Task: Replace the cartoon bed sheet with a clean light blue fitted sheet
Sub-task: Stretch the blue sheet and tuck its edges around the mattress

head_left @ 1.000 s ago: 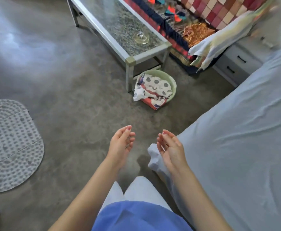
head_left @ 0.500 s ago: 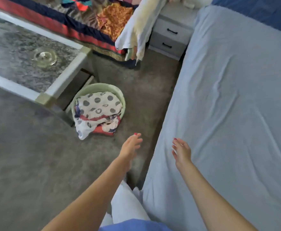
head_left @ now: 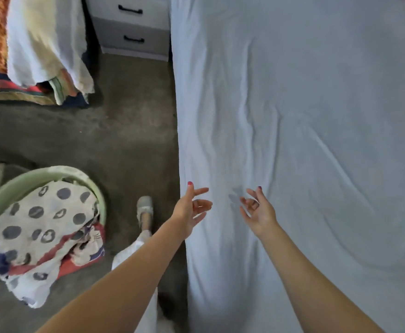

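Head: light blue fitted sheet (head_left: 304, 140) cut off right; basket (head_left: 16, 186) partly cropped.

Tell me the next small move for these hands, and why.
Probably lower both open hands, left hand and right hand, onto the light blue sheet and smooth its wrinkles outward. The sheet already covers the bed, the cartoon sheet sits in the basket, and neither hand holds anything.

Bare forearms, red-painted nails (head_left: 190, 183), white trousers (head_left: 134, 248), grey slipper (head_left: 145, 207)
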